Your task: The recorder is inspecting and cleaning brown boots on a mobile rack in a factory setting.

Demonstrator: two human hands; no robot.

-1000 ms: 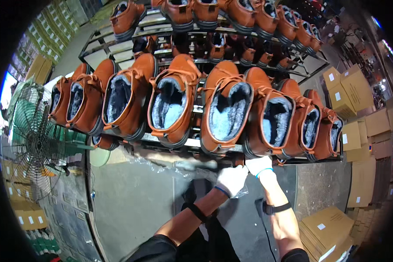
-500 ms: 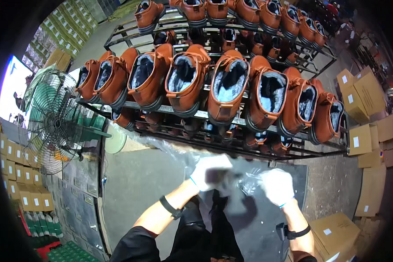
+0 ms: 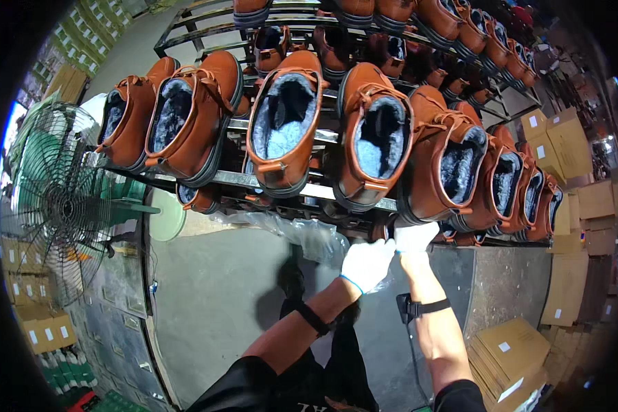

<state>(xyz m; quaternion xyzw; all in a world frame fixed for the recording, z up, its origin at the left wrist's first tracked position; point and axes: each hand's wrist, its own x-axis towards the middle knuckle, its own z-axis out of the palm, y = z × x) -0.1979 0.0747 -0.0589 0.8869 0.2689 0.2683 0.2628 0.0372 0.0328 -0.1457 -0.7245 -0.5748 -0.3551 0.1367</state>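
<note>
Nearest: left hand in white glove (image 3: 367, 264) closed on clear crinkled plastic sheet (image 3: 302, 233), pinching it just below rack edge. Right hand in white glove (image 3: 414, 237) touching left hand, raised to underside of front rail; finger state cannot be told. Black strap on each wrist. Plastic sheet trails left beneath grey metal tube rack (image 3: 226, 178). Above: row of tan leather boots with grey fleece lining (image 3: 285, 123), openings facing camera, tilted on rails. Left: green wire-guard fan (image 3: 62, 206). Right, farther: stacked brown cardboard boxes (image 3: 570, 151).
</note>
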